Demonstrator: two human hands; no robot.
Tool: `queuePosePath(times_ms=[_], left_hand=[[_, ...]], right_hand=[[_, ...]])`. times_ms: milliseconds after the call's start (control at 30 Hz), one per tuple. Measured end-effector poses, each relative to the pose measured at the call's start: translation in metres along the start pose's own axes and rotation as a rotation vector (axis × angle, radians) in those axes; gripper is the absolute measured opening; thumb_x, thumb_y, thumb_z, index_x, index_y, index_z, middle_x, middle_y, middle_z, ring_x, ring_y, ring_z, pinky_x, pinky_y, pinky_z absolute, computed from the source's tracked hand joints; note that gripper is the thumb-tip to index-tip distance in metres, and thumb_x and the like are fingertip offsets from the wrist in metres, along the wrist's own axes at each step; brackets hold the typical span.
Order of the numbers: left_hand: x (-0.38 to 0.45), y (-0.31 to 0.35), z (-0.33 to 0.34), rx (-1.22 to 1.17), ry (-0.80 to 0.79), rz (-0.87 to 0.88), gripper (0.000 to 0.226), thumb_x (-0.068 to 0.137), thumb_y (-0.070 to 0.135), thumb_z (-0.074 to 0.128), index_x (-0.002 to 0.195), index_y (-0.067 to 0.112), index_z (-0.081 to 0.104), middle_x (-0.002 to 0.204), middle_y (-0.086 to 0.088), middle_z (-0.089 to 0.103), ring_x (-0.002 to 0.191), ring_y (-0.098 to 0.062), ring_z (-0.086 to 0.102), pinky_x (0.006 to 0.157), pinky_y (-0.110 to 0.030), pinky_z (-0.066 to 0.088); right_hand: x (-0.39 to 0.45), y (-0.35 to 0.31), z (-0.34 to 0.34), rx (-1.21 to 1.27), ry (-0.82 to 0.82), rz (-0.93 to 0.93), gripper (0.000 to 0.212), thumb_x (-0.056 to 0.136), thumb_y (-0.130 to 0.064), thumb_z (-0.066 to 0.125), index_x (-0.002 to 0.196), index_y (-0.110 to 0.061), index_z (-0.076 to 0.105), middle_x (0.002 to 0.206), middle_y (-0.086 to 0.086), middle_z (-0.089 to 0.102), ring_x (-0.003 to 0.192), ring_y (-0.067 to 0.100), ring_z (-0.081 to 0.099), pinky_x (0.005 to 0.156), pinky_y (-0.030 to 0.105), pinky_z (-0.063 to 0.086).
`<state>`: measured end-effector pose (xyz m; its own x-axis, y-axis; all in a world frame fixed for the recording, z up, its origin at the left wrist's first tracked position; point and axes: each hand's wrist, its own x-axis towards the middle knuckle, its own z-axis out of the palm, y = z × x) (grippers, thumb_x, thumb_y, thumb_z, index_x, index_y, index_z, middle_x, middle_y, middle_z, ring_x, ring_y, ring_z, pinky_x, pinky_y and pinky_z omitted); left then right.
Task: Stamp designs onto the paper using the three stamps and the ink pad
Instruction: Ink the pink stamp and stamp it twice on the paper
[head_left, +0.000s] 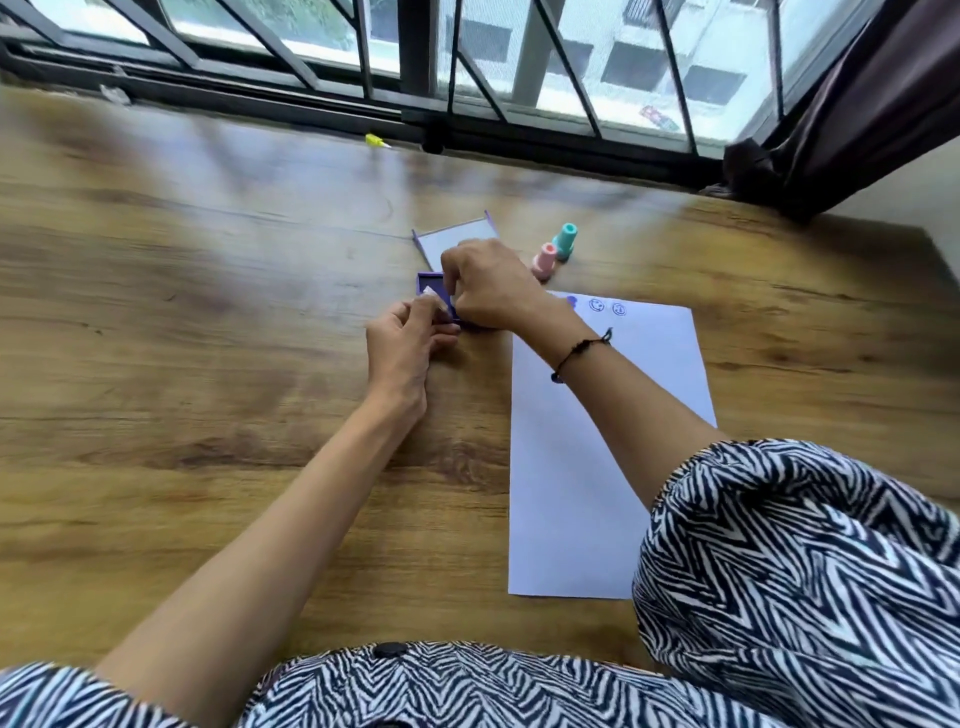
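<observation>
Head view: both hands meet over the purple ink pad, which lies on the wooden table just left of the top of the white paper. The ink pad's lid stands hinged open on the far side. The left hand rests on the table at the near edge of the ink pad, its fingers curled and pinched on a small pale object at the fingertips; blur prevents identifying that object. The right hand reaches across from the paper side and is closed, knuckles up, directly over the pad; what it grips is hidden beneath the fingers, so its contents cannot be determined. A dark cord bracelet circles the right wrist. A pink stamp and a teal stamp stand upright just beside each other, past the right hand and near the top edge of the paper. The third stamp is not distinguishable. Three purple prints sit in a row along the paper's top edge. A small yellow item lies near the window frame.
</observation>
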<state>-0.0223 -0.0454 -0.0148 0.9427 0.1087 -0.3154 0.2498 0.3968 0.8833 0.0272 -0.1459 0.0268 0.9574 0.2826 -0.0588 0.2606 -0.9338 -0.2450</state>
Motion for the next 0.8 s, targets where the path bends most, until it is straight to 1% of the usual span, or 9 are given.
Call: queuePosePath(times_ms=[67, 133, 233, 367, 433, 533, 667, 800], left_hand=[[0.001, -0.0006, 0.001, -0.006, 0.001, -0.001, 0.011, 0.084, 0.013, 0.055, 0.077, 0.004, 0.058, 0.067, -0.008, 0.059, 0.054, -0.013, 0.058, 0.051, -0.017, 0.049], [0.0013, -0.0019, 0.0003, -0.006, 0.01, 0.005, 0.012, 0.084, 0.013, 0.055, 0.076, 0.005, 0.058, 0.066, -0.008, 0.06, 0.051, -0.011, 0.058, 0.05, -0.017, 0.049], [0.0017, -0.0022, -0.0006, -0.007, 0.015, 0.005, 0.013, 0.083, 0.015, 0.056, 0.074, 0.006, 0.059, 0.064, -0.006, 0.061, 0.051, -0.012, 0.057, 0.05, -0.017, 0.048], [0.0005, -0.0021, -0.0013, -0.001, 0.016, -0.001, 0.012, 0.083, 0.014, 0.056, 0.075, 0.005, 0.06, 0.064, -0.007, 0.059, 0.049, -0.011, 0.057, 0.049, -0.017, 0.048], [0.0005, -0.0023, -0.0017, -0.001, 0.014, 0.001, 0.012, 0.083, 0.013, 0.056, 0.073, 0.006, 0.059, 0.063, -0.006, 0.058, 0.049, -0.011, 0.056, 0.048, -0.016, 0.047], [-0.0004, -0.0019, -0.0014, -0.001, 0.014, 0.01, 0.013, 0.084, 0.013, 0.055, 0.073, 0.007, 0.059, 0.064, -0.006, 0.058, 0.049, -0.011, 0.056, 0.048, -0.016, 0.047], [0.0, -0.0011, -0.0019, -0.002, 0.02, 0.012, 0.014, 0.084, 0.013, 0.055, 0.072, 0.006, 0.059, 0.062, -0.006, 0.057, 0.05, -0.013, 0.055, 0.047, -0.017, 0.046], [-0.0012, -0.0007, -0.001, -0.012, 0.022, 0.004, 0.017, 0.085, 0.011, 0.052, 0.07, 0.007, 0.058, 0.062, -0.007, 0.056, 0.048, -0.012, 0.054, 0.046, -0.017, 0.045]], right_hand=[[-0.0017, -0.0011, 0.0058, -0.03, 0.041, -0.001, 0.013, 0.076, -0.005, 0.054, 0.085, -0.006, 0.064, 0.1, 0.014, 0.061, 0.093, 0.031, 0.057, 0.065, 0.031, 0.038], [-0.0027, -0.0017, 0.0091, -0.022, 0.062, 0.0, 0.011, 0.076, -0.006, 0.054, 0.084, -0.007, 0.062, 0.099, 0.014, 0.06, 0.091, 0.031, 0.057, 0.064, 0.032, 0.038], [-0.0035, -0.0006, 0.0087, -0.001, 0.059, -0.004, 0.011, 0.075, -0.004, 0.054, 0.083, -0.007, 0.062, 0.099, 0.014, 0.059, 0.09, 0.031, 0.057, 0.064, 0.034, 0.041], [-0.0037, 0.0012, 0.0082, 0.019, 0.041, -0.025, 0.012, 0.074, -0.002, 0.053, 0.082, -0.005, 0.062, 0.097, 0.015, 0.06, 0.09, 0.031, 0.056, 0.062, 0.031, 0.036], [-0.0034, 0.0018, 0.0079, 0.028, 0.052, -0.028, 0.013, 0.073, -0.002, 0.053, 0.081, -0.004, 0.062, 0.097, 0.016, 0.061, 0.089, 0.031, 0.057, 0.063, 0.032, 0.038], [-0.0029, 0.0034, 0.0076, 0.057, 0.06, -0.034, 0.014, 0.072, 0.0, 0.053, 0.08, -0.004, 0.063, 0.094, 0.016, 0.061, 0.087, 0.031, 0.057, 0.068, 0.038, 0.045], [-0.001, 0.0046, 0.0095, 0.062, 0.07, -0.049, 0.014, 0.07, 0.002, 0.053, 0.079, -0.003, 0.063, 0.092, 0.017, 0.062, 0.085, 0.031, 0.057, 0.066, 0.038, 0.045], [-0.002, 0.0046, 0.0106, 0.068, 0.068, -0.066, 0.017, 0.069, 0.002, 0.051, 0.08, -0.003, 0.063, 0.093, 0.017, 0.063, 0.087, 0.032, 0.057, 0.068, 0.039, 0.042]])
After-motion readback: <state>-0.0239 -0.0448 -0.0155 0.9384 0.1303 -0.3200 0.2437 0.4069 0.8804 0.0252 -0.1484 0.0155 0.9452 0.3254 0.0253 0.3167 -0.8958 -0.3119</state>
